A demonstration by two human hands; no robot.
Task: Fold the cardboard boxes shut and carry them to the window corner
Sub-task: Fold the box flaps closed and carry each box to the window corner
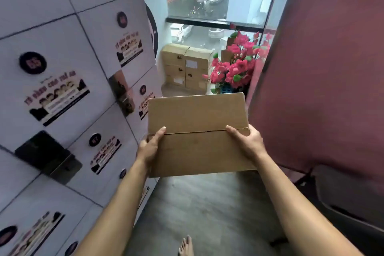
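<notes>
I carry a brown cardboard box (197, 131) in front of me, its two top flaps folded shut and meeting in a seam across the middle. My left hand (150, 146) grips its left edge with the thumb on top. On the opposite edge my right hand (245, 141) grips the same way. Ahead, in the window corner, stands a stack of shut cardboard boxes (187, 66), two wide and about three high.
White lockers (62, 93) with stickers line the left wall. A pink padded panel (322, 68) bounds the right. Pink artificial flowers (236, 66) stand right of the stack. Grey floor (207, 210) runs between; my bare foot (186, 246) shows at the bottom.
</notes>
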